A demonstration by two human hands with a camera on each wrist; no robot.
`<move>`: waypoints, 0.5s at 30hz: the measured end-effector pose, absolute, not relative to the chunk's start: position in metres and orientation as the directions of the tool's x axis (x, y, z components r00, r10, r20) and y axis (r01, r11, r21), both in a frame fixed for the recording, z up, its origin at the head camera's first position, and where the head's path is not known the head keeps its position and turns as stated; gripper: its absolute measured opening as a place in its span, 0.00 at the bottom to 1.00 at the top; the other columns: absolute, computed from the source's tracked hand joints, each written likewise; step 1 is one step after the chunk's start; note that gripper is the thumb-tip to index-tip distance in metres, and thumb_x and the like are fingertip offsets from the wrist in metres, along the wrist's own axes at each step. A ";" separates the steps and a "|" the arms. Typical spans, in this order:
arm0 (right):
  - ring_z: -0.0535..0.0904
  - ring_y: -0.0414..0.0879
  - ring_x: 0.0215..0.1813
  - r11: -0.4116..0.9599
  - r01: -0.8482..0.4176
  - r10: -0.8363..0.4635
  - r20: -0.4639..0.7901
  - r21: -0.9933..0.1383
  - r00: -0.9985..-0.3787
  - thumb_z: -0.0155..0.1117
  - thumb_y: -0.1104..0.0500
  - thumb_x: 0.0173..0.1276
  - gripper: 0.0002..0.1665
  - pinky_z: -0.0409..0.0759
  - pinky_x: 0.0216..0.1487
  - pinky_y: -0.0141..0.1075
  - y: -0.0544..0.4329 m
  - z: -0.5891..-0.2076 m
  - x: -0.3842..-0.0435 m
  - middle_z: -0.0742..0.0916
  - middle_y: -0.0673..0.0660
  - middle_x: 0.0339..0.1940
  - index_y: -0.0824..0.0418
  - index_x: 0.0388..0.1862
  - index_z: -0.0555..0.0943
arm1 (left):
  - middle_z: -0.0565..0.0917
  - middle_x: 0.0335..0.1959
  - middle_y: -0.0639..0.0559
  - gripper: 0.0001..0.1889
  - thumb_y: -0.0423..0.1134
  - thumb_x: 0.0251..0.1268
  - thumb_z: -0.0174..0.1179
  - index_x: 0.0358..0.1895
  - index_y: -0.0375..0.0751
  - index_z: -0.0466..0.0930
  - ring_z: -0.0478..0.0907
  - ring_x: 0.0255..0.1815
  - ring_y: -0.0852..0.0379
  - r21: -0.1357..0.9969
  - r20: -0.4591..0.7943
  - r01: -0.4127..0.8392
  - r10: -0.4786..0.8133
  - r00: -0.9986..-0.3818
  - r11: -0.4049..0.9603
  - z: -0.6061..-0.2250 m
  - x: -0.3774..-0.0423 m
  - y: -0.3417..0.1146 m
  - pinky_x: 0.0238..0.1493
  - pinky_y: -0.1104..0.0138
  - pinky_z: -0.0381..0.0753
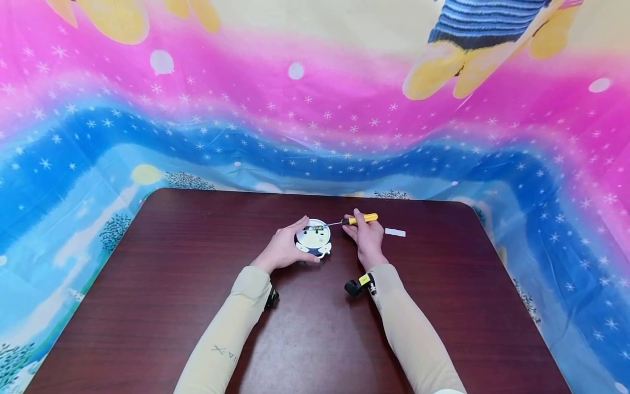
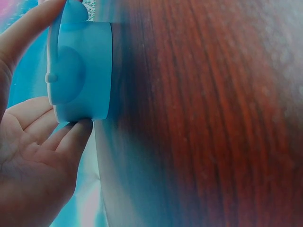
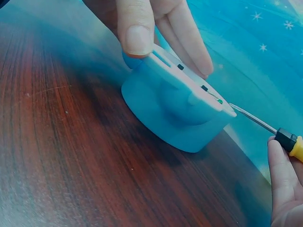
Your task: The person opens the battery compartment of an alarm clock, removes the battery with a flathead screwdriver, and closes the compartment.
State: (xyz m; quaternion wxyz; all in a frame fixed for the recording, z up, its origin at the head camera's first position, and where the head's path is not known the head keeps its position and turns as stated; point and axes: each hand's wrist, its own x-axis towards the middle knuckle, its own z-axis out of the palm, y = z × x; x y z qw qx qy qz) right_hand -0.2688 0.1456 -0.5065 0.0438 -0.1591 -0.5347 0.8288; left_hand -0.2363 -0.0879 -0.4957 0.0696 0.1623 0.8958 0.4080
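A small round alarm clock (image 1: pixel 317 239) lies on the table with its white back facing up. A narrow slot in that back stands uncovered, with a battery-like shape inside. My left hand (image 1: pixel 281 247) grips the clock at its sides, thumb at the near edge and fingers at the far edge. In the left wrist view the clock's side (image 2: pixel 97 71) looks pale blue. My right hand (image 1: pixel 370 241) holds a screwdriver (image 1: pixel 364 219) by its yellow and black handle. The metal shaft (image 3: pixel 255 118) points left, its tip at the slotted end of the clock's back.
A small white strip (image 1: pixel 395 232) lies on the dark wooden table (image 1: pixel 443 306), right of the right hand. Behind the table hangs a printed cloth (image 1: pixel 315 120). Each wrist carries a black camera, the right one (image 1: pixel 354 287) with a yellow label.
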 end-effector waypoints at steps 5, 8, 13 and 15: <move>0.90 0.50 0.39 -0.424 0.093 0.252 -0.215 -0.901 -0.944 0.65 0.52 0.75 0.23 0.85 0.46 0.40 0.148 -0.504 -0.271 0.89 0.66 0.46 0.69 0.57 0.75 | 0.60 0.80 0.52 0.61 0.54 0.41 0.84 0.81 0.43 0.59 0.57 0.78 0.49 0.754 0.015 0.241 0.351 -0.936 0.611 -0.496 -0.236 -0.088 0.74 0.47 0.56; 0.90 0.50 0.40 -0.421 0.094 0.252 -0.216 -0.902 -0.943 0.66 0.52 0.75 0.23 0.85 0.45 0.40 0.148 -0.503 -0.271 0.89 0.66 0.46 0.68 0.57 0.75 | 0.60 0.80 0.51 0.61 0.54 0.41 0.84 0.81 0.43 0.58 0.57 0.78 0.49 0.756 0.015 0.242 0.352 -0.936 0.609 -0.496 -0.236 -0.088 0.74 0.48 0.55; 0.90 0.49 0.37 -0.400 0.105 0.256 -0.220 -0.911 -0.941 0.68 0.50 0.73 0.26 0.86 0.44 0.39 0.149 -0.502 -0.272 0.90 0.64 0.44 0.68 0.57 0.76 | 0.60 0.80 0.52 0.61 0.54 0.41 0.84 0.81 0.43 0.58 0.57 0.78 0.51 0.761 0.013 0.238 0.353 -0.936 0.603 -0.496 -0.236 -0.088 0.74 0.51 0.58; 0.89 0.49 0.36 -0.389 0.108 0.257 -0.220 -0.915 -0.941 0.69 0.48 0.72 0.29 0.86 0.44 0.39 0.150 -0.501 -0.272 0.90 0.64 0.43 0.70 0.58 0.75 | 0.60 0.80 0.53 0.61 0.54 0.41 0.84 0.81 0.43 0.59 0.57 0.78 0.51 0.761 0.015 0.239 0.352 -0.936 0.603 -0.495 -0.236 -0.088 0.74 0.52 0.59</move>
